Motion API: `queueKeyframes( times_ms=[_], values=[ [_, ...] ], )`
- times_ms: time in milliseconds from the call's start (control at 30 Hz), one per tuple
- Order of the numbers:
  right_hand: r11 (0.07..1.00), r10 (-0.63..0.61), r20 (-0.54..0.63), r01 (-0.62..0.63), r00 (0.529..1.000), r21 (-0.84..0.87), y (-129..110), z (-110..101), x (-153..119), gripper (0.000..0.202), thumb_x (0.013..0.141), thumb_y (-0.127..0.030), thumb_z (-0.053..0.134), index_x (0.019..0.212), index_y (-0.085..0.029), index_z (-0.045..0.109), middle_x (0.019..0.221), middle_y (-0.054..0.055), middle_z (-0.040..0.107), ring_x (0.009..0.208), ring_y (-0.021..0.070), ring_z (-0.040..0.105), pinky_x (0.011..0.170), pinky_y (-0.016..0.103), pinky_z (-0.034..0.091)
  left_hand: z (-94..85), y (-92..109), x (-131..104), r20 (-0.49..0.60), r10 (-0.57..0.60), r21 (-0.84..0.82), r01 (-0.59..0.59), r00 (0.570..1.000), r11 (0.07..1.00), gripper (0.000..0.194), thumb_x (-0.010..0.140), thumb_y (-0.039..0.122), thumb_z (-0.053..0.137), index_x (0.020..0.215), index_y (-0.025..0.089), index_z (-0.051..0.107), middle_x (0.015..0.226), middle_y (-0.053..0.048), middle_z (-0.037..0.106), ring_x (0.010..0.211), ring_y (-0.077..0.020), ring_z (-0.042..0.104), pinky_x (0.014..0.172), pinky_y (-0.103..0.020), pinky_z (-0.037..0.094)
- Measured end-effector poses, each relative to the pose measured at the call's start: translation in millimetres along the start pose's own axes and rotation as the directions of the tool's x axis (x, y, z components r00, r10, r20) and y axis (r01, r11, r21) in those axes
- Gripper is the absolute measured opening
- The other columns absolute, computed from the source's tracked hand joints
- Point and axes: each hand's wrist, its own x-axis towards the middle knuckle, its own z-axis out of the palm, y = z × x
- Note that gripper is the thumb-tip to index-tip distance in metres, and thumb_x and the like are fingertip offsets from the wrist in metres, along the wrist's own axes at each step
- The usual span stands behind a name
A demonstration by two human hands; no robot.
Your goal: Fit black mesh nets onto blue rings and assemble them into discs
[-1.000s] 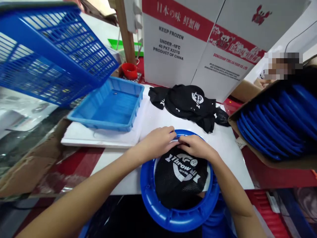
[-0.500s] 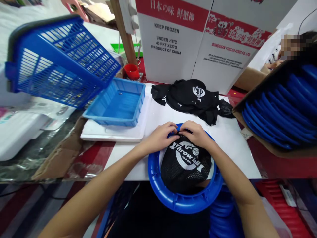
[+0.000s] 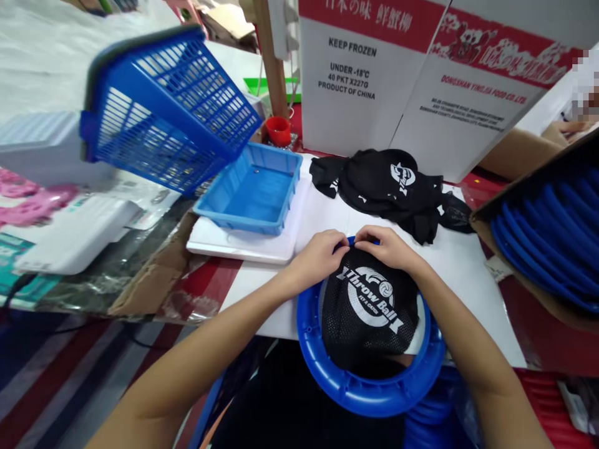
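Observation:
A blue plastic ring (image 3: 369,393) rests against the table's front edge, leaning toward my body. A black mesh cloth (image 3: 372,305) with white "Throw Ball" print hangs inside it. At the ring's top, my left hand (image 3: 322,254) pinches the cloth's upper edge, fingers closed. Close beside it on the right, my right hand (image 3: 384,245) pinches the same edge against the ring. The fingertips of both hands nearly touch. More printed black cloths (image 3: 384,181) lie in a pile on the white sheet behind the ring.
A light blue tray (image 3: 248,193) stands on a white slab at the left, beside a tilted blue basket (image 3: 163,106). A large white carton (image 3: 369,75) stands at the back. At the right, a box holds several blue rings (image 3: 552,231). Part of another person shows behind it.
The view has turned left, so things appear further right. The printed cloth lies flatter within the ring, and my fingers have shifted slightly along its top edge.

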Motion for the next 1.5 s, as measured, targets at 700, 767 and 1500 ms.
queueKeyframes(
  times_ms=[700,767,1500],
  values=[
    [0.998,0.052,-0.045,-0.05,0.998,0.05,-2,9,1,0.007,0.087,-0.016,0.067,0.087,-0.017,0.074,0.08,0.0,0.071,0.075,0.0141,0.059,0.075,0.028,0.047,-2.8,-1,6,0.054,-0.002,0.117,-0.005,0.999,0.993,0.016,0.092,0.018,0.058,0.081,0.02,0.07,0.083,-0.005,0.072,0.079,-0.021,0.066,0.081,-0.038,0.055],
    [0.998,0.054,-0.054,-0.052,0.997,0.039,-2,11,1,0.009,0.085,-0.013,0.066,0.087,-0.017,0.074,0.079,-0.001,0.07,0.074,0.0137,0.058,0.073,0.028,0.045,-2.1,0,8,0.053,0.0,0.146,-0.008,0.999,0.989,0.016,0.091,0.018,0.057,0.081,0.02,0.069,0.083,-0.006,0.072,0.079,-0.0215,0.066,0.082,-0.038,0.055],
    [0.505,0.268,-0.418,-0.496,0.868,-0.706,-83,78,-195,0.019,0.104,-0.035,0.055,0.104,-0.02,0.066,0.147,0.026,0.061,0.135,0.0521,0.055,0.093,0.075,0.059,-5.5,-21,8,0.33,0.357,0.297,-0.455,0.874,0.84,0.039,0.093,0.006,0.049,0.118,0.023,0.074,0.151,-0.01,0.062,0.139,-0.0328,0.053,0.117,-0.058,0.044]
  ],
)
